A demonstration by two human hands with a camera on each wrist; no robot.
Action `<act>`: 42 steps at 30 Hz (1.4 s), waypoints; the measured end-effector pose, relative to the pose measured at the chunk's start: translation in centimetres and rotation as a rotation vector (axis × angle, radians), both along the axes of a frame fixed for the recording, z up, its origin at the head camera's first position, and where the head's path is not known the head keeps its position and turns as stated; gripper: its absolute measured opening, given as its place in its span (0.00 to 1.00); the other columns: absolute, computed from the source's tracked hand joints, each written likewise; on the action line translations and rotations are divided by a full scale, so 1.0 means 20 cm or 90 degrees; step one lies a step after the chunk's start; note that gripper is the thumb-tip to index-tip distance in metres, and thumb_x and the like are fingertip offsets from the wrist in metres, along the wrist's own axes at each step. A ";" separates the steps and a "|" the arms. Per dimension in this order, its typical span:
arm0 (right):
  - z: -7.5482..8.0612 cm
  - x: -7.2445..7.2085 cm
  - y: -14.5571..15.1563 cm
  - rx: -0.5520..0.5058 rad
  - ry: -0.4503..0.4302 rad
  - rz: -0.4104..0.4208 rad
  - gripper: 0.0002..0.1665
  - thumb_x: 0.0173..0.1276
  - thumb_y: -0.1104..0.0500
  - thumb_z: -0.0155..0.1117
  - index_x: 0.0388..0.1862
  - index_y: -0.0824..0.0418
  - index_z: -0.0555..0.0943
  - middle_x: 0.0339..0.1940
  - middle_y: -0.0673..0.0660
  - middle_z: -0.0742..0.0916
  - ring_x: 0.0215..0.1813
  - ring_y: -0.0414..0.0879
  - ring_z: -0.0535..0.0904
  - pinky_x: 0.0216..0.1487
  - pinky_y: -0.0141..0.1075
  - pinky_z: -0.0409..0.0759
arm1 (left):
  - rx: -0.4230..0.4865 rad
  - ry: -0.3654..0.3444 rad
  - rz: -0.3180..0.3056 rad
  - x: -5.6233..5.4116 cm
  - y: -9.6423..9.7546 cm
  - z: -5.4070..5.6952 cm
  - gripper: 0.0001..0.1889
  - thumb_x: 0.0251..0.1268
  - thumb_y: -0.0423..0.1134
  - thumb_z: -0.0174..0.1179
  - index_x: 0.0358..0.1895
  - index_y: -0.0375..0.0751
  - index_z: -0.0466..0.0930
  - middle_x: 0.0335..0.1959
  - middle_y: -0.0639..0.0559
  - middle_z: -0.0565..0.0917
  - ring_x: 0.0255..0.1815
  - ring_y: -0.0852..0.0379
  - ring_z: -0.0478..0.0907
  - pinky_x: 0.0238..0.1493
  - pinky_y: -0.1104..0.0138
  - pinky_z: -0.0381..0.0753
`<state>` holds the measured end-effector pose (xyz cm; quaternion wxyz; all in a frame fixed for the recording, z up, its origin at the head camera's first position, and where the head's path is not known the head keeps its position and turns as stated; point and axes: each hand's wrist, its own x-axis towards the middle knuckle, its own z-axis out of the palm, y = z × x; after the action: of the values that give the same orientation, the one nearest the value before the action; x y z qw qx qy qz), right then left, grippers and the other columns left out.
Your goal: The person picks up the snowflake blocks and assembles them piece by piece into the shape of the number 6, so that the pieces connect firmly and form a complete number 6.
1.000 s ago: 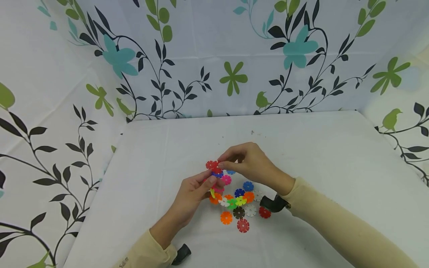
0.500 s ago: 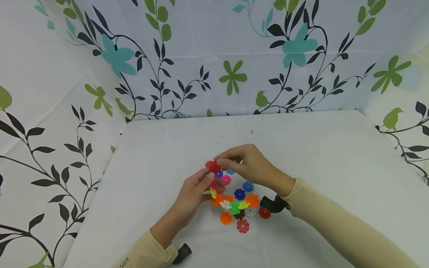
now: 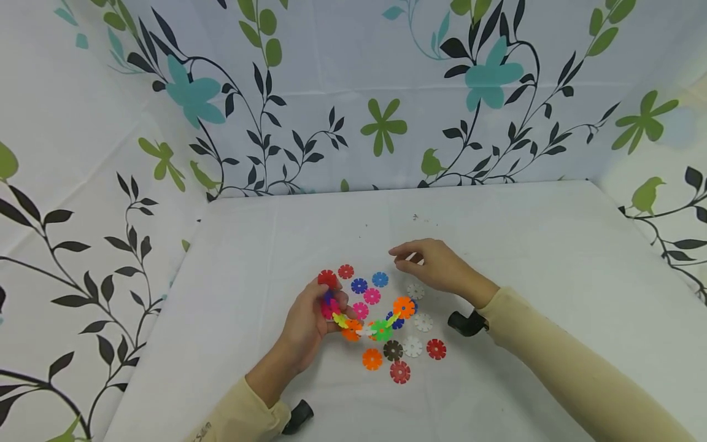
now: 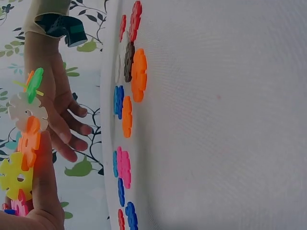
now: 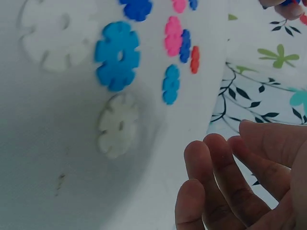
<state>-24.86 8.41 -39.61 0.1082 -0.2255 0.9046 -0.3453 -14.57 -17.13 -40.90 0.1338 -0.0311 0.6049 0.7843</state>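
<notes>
My left hand (image 3: 302, 325) holds one end of a curved chain of slotted plastic flower discs (image 3: 381, 330). The chain runs from red at the top through blue, pink, yellow, orange, white and green to an orange disc (image 3: 404, 307) at its far end. In the left wrist view, a yellow disc (image 4: 14, 176) of the chain shows beside the fingers. To the right and farther back, my right hand (image 3: 436, 265) is above the table with nothing in it. Its fingers (image 5: 220, 158) are loosely bent and apart in the right wrist view.
Loose discs lie around and under the chain on the white table (image 3: 525, 245), among them a brown disc (image 3: 393, 350), a red disc (image 3: 436, 348), a light blue disc (image 3: 380, 279) and a white disc (image 5: 119, 125). A patterned cloth (image 3: 331, 61) hangs behind.
My right hand has let go of the chain's red end and moved right. My left hand has drawn the chain slightly left, turning it, and loose discs behind it now show.
</notes>
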 end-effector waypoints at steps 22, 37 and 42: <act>-0.10 -0.05 0.13 0.057 -0.102 -0.026 0.13 0.64 0.56 0.75 0.48 0.55 0.90 0.43 0.49 0.88 0.42 0.48 0.79 0.40 0.38 0.82 | -0.063 -0.006 0.055 -0.02 -0.01 0.00 0.25 0.83 0.53 0.43 0.63 0.32 0.66 0.54 0.39 0.77 0.59 0.46 0.76 0.64 0.57 0.76; -0.10 -0.02 0.14 0.114 -0.099 0.003 0.17 0.57 0.57 0.81 0.46 0.53 0.90 0.41 0.48 0.87 0.42 0.47 0.79 0.41 0.37 0.82 | -0.095 -0.055 0.099 -0.02 -0.01 -0.01 0.27 0.78 0.54 0.53 0.64 0.34 0.76 0.58 0.40 0.77 0.56 0.48 0.75 0.59 0.61 0.78; -0.11 -0.02 0.13 0.119 -0.098 -0.006 0.15 0.58 0.58 0.80 0.44 0.51 0.90 0.40 0.48 0.86 0.42 0.47 0.79 0.41 0.37 0.83 | -0.075 -0.055 0.103 -0.02 -0.01 -0.02 0.23 0.75 0.52 0.58 0.62 0.38 0.80 0.57 0.43 0.82 0.57 0.46 0.77 0.53 0.61 0.82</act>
<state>-25.26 11.10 -41.82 0.1960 -0.1827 0.9231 -0.2759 -15.03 -17.37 -41.21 0.0944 -0.1215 0.6393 0.7534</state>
